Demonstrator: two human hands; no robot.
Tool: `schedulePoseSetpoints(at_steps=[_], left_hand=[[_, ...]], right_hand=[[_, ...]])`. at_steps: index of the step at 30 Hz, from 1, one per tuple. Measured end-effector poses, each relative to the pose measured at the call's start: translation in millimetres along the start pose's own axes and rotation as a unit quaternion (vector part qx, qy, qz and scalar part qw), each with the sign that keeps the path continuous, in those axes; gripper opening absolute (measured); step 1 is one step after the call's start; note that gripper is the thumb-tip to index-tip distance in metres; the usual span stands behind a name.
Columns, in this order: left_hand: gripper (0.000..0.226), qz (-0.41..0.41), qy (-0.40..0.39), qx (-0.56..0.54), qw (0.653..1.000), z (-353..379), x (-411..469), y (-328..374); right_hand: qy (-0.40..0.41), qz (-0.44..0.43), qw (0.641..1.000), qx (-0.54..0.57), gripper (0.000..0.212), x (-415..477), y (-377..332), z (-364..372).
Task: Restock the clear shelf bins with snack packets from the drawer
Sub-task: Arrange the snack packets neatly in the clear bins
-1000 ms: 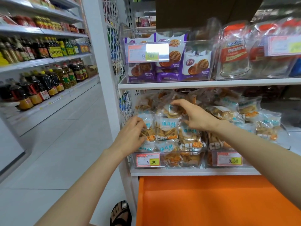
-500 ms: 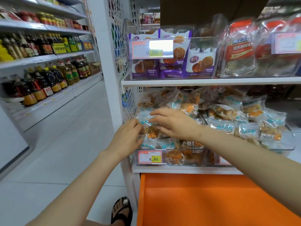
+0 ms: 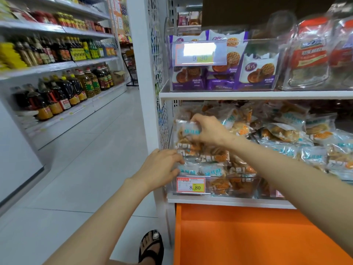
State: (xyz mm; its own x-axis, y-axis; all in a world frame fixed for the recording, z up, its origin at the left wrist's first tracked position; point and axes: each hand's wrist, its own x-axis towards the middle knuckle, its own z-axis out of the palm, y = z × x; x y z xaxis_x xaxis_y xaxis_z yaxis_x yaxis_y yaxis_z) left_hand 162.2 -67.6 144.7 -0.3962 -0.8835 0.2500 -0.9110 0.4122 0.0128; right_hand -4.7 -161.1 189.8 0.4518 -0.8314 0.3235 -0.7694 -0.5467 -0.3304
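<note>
The right hand (image 3: 208,132) is pinching a snack packet (image 3: 186,129) by its top edge, its grip clenched on it well above the 8.80 price tag (image 3: 191,185) on the clear bin (image 3: 238,188). The left hand (image 3: 162,169) is resting curled fingers against packets just above-left of that tag; whether its grip is grasping one, I cannot tell. The orange drawer (image 3: 248,236) is showing below the tag.

The white lower shelf (image 3: 229,203) bears a price-tagged clear bin (image 3: 236,190) heaped high with snack packets (image 3: 213,169).
</note>
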Motion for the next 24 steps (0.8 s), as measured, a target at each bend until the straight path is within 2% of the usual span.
schedulePoseSetpoints(at_steps=[3,6,9,12,14,17,21,24], left_hand=[[0.03,-0.002,0.029,0.008,1.0,-2.1,3.9,1.1],[0.029,0.0,0.056,0.024,0.998,-2.6,14.2,2.4],[0.026,-0.009,0.047,0.031,0.998,-0.5,26.1,5.4],[0.027,-0.024,0.024,0.042,0.999,-1.0,37.2,5.5],[0.028,-0.011,-0.021,0.053,0.998,-3.8,41.4,4.0],[0.029,-0.003,-0.09,0.04,0.995,-7.8,40.9,2.2],[0.018,-0.016,-0.058,0.054,0.997,-3.2,40.8,3.4],[0.011,-0.023,-0.034,0.069,0.997,1.7,41.2,6.5]], right_hand=[[0.078,0.04,0.993,0.077,0.057,-3.7,8.7,-18.2],[0.114,0.048,0.983,0.139,0.051,-16.9,10.9,-32.1],[0.113,0.043,0.975,0.187,0.043,-35.2,14.0,-40.2],[0.086,0.042,0.983,0.154,0.04,-54.3,21.9,-45.0],[0.071,0.038,0.989,0.127,0.045,-66.9,29.2,-45.1],[0.097,0.039,0.989,0.102,0.048,-79.3,39.6,-45.9],[0.188,0.078,0.97,0.135,0.048,-76.8,52.6,-51.3],[0.217,0.147,0.948,0.183,0.055,-66.9,52.7,-53.9]])
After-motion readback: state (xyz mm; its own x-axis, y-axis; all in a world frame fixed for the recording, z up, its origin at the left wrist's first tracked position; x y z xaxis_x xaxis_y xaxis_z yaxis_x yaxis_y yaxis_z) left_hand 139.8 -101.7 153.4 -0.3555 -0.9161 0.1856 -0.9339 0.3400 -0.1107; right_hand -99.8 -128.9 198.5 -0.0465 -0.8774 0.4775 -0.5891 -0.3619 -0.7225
